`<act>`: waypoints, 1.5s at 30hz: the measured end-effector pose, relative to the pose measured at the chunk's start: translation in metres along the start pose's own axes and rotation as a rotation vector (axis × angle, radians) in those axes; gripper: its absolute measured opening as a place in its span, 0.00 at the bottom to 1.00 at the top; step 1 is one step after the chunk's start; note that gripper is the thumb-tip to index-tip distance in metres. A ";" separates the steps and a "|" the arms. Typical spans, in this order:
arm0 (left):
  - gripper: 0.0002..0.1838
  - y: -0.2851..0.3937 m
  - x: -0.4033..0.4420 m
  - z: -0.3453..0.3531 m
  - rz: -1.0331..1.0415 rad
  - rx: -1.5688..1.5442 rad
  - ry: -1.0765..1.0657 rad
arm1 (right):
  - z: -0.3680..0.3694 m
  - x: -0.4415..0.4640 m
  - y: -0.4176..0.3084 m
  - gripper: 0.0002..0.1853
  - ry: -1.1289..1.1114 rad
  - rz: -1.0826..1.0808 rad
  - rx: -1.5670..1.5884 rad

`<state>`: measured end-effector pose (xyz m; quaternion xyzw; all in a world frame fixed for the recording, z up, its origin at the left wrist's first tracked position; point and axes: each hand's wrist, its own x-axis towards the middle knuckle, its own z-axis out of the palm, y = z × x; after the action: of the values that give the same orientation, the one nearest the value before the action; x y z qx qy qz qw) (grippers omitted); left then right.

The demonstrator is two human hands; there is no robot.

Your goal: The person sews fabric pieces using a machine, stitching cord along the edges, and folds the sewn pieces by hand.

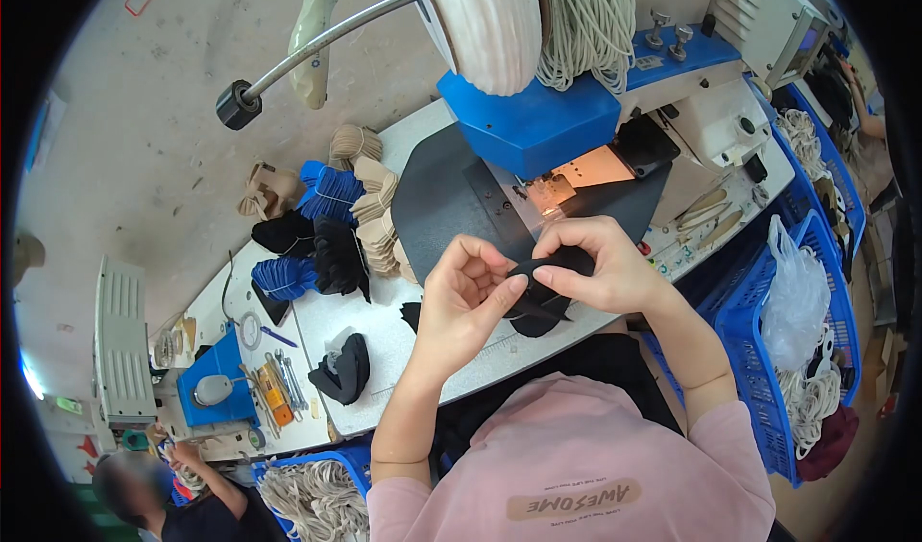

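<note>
Between my two hands is a piece of black fabric [549, 299], held just in front of the sewing machine. My left hand [468, 292] pinches its left edge between thumb and fingertips. On the other side, my right hand [595, 265] grips it with the thumb on top and the fingers curled behind. Part of the fabric hangs below my fingers. Beyond my hands stands the blue sewing machine head [528, 124], its lamp lighting the needle area. A dark plate [432, 201] lies around the needle area on the white table [403, 336].
Bundles of beige, blue and black fabric pieces [336, 254] sit at the table's left. A black folded piece [343, 369] lies nearer me. Large white spools [485, 24] hang above the machine. Blue baskets [735, 350] with cord stand at right. Another person [206, 494] works at lower left.
</note>
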<state>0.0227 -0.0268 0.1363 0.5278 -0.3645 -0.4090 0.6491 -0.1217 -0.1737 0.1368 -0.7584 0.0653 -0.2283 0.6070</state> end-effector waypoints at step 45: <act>0.21 -0.001 -0.002 0.008 0.053 -0.112 0.043 | 0.001 -0.004 -0.005 0.06 -0.034 0.171 0.105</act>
<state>0.0144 -0.0282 0.1363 0.4894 -0.3409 -0.4001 0.6958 -0.1257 -0.1696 0.1404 -0.7209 0.1074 -0.1661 0.6642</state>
